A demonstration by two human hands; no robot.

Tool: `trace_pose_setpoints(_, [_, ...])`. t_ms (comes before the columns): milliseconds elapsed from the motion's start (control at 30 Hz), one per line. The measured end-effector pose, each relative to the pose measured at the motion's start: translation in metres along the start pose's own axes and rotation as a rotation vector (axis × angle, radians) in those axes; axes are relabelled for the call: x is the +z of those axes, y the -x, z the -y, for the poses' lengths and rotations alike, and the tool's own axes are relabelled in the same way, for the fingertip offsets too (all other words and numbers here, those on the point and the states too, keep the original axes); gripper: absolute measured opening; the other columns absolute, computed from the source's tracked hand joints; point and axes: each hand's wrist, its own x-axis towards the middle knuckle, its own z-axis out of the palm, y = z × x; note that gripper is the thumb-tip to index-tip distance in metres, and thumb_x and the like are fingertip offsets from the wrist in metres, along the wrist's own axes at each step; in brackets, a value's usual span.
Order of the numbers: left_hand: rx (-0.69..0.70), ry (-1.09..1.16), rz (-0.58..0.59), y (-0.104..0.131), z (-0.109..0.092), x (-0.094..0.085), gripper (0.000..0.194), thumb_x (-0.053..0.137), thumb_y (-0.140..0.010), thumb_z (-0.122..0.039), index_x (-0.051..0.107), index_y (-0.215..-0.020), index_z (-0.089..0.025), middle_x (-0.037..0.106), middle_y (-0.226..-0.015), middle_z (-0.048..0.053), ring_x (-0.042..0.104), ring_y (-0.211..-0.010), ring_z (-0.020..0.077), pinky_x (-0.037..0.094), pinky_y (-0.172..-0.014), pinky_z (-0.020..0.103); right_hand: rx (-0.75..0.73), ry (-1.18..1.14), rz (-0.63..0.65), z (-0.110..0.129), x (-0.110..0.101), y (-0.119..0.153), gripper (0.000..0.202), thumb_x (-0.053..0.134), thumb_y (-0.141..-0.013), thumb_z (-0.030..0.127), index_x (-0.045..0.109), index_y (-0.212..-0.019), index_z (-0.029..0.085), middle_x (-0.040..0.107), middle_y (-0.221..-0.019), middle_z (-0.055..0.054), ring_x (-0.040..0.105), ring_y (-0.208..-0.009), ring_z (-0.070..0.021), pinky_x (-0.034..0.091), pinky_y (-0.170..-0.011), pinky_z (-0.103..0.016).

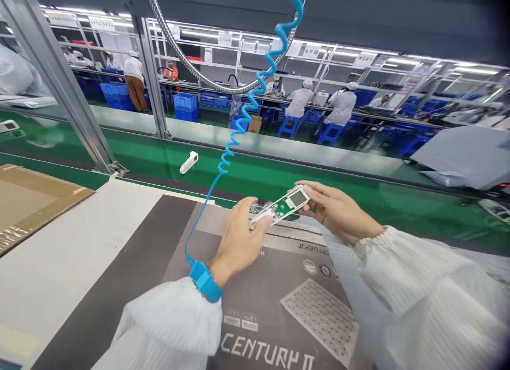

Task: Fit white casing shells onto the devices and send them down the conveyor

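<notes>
A slim white handheld device [283, 206] is held above the printed box, its inside showing a green circuit board and a small grey screen. My right hand [338, 208] grips its screen end between thumb and fingers. At the other end my left hand [238, 241] curls round it, with the thumb pressed on the white casing. Something clear, like a bit of plastic, shows by the left fingertips; I cannot make out what it is. A blue wrist strap [205, 281] with a coiled cord [243, 118] circles my left wrist.
Under my hands lies a dark printed box [255, 285]. A white device [188, 162] rests on the green conveyor belt [155, 160] beyond. Cardboard [40, 200] lies at left, by a metal post [67, 88]. People in white coats sit at a far bench.
</notes>
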Motion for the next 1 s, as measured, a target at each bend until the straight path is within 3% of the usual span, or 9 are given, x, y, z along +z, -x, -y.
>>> trace_pose_setpoints(67, [-0.074,0.144,0.213,0.003,-0.003,0.002,0.034,0.053,-0.092,-0.038,0.06,-0.118,-0.019,0.068,-0.112,0.008,0.064,-0.095,0.0213,0.05,-0.085,0.035,0.005,-0.006,0.026,-0.007,0.015,0.018,0.037,0.076,-0.076,0.046,0.067,-0.102,0.022,0.067,-0.082,-0.002,0.056,-0.067,-0.0142,0.054,-0.071,-0.034])
trace_pose_setpoints(133, [-0.151,0.275,0.367,0.005,-0.002,0.005,0.028,0.052,-0.091,-0.035,0.063,-0.111,-0.018,0.07,-0.096,0.005,0.062,-0.068,0.0143,0.049,-0.067,0.029,-0.028,0.064,0.008,-0.017,0.025,0.03,0.04,0.072,-0.078,0.052,0.066,-0.106,0.023,0.068,-0.084,-0.003,0.058,-0.071,-0.0156,0.054,-0.074,-0.037])
trace_pose_setpoints(233, [-0.237,0.407,0.383,0.005,0.003,0.009,0.023,0.054,-0.089,-0.03,0.063,-0.105,-0.015,0.068,-0.09,0.004,0.055,-0.055,0.0087,0.044,-0.058,0.024,-0.115,0.237,-0.099,-0.027,0.019,0.04,0.046,0.065,-0.081,0.06,0.067,-0.108,0.023,0.07,-0.091,-0.005,0.061,-0.074,-0.0175,0.054,-0.078,-0.04])
trace_pose_setpoints(333, [-0.347,0.545,0.285,0.002,0.004,0.008,0.023,0.057,-0.089,-0.033,0.063,-0.095,-0.012,0.067,-0.083,0.006,0.055,-0.058,0.0089,0.04,-0.054,0.022,-0.171,0.466,-0.249,-0.027,-0.024,0.046,0.044,0.064,-0.079,0.061,0.069,-0.1,0.023,0.072,-0.103,-0.008,0.065,-0.075,-0.0201,0.053,-0.08,-0.042])
trace_pose_setpoints(467, [-0.414,0.831,0.108,-0.002,0.0,0.004,0.028,0.068,-0.082,-0.033,0.058,-0.099,-0.014,0.067,-0.088,0.006,0.061,-0.068,0.0118,0.043,-0.056,0.022,-0.113,0.908,-0.514,-0.024,-0.111,0.053,0.033,0.059,-0.08,0.053,0.071,-0.093,0.025,0.076,-0.094,-0.008,0.069,-0.083,-0.0292,0.051,-0.08,-0.045])
trace_pose_setpoints(567, [-0.424,0.872,0.102,-0.003,-0.002,0.003,0.033,0.072,-0.079,-0.032,0.056,-0.101,-0.014,0.067,-0.089,0.006,0.061,-0.067,0.0119,0.044,-0.055,0.022,-0.03,1.249,-0.432,-0.039,-0.161,0.059,0.032,0.055,-0.079,0.05,0.074,-0.09,0.027,0.075,-0.087,-0.009,0.068,-0.082,-0.0325,0.051,-0.074,-0.045])
trace_pose_setpoints(733, [-0.356,0.884,0.27,0.001,-0.005,0.003,0.036,0.073,-0.079,-0.032,0.055,-0.104,-0.015,0.067,-0.097,0.007,0.061,-0.07,0.0116,0.044,-0.054,0.022,-0.129,1.489,-0.299,-0.084,-0.196,0.056,0.039,0.06,-0.073,0.045,0.072,-0.104,0.026,0.069,-0.12,-0.014,0.063,-0.1,-0.0415,0.047,-0.078,-0.053])
trace_pose_setpoints(867, [-0.3,0.924,0.404,0.004,-0.007,0.002,0.037,0.075,-0.078,-0.031,0.053,-0.103,-0.015,0.064,-0.107,0.009,0.062,-0.074,0.0121,0.046,-0.057,0.023,-0.121,1.478,-0.302,-0.098,-0.216,0.043,0.032,0.059,-0.073,0.038,0.073,-0.099,0.027,0.071,-0.102,-0.018,0.064,-0.093,-0.0433,0.043,-0.076,-0.052])
trace_pose_setpoints(1000, [-0.283,0.944,0.445,0.004,-0.007,0.003,0.038,0.077,-0.076,-0.031,0.052,-0.101,-0.015,0.063,-0.105,0.008,0.062,-0.074,0.0119,0.046,-0.059,0.023,-0.087,1.444,-0.312,-0.089,-0.236,0.036,0.022,0.055,-0.075,0.045,0.07,-0.079,0.03,0.067,-0.08,-0.015,0.063,-0.074,-0.0395,0.041,-0.07,-0.051])
